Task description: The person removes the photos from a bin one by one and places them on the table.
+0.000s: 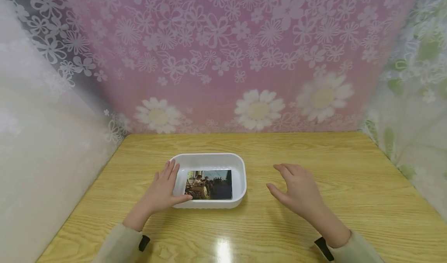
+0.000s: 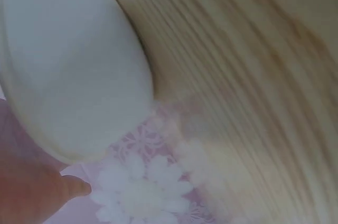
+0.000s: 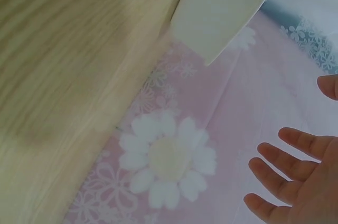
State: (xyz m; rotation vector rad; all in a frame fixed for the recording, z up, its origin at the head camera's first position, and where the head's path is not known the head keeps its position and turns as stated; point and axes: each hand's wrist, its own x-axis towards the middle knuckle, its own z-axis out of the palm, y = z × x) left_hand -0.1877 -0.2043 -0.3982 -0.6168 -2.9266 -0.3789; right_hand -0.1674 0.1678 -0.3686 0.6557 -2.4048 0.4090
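A white plastic tray [image 1: 242, 170] with rounded corners stands on the table, left of the middle. Inside it, face up, lies a picture card [image 1: 209, 185] showing seated figures and a dark right side. My left hand [image 1: 162, 189] rests at the tray's left side, fingers straight along the rim and thumb reaching over the front edge. In the left wrist view, the tray's outer wall [image 2: 74, 65] is close, with part of a finger at the lower left. My right hand [image 1: 298, 189] hovers to the right of the tray, apart from it, fingers spread and holding nothing.
The wood-grain table [image 1: 279, 232] spreads around the tray. Behind it hangs a pink cloth [image 1: 209, 69] with white flowers. Pale sheets stand on the left [image 1: 45, 139] and, with a green leaf print, on the right [image 1: 412, 100].
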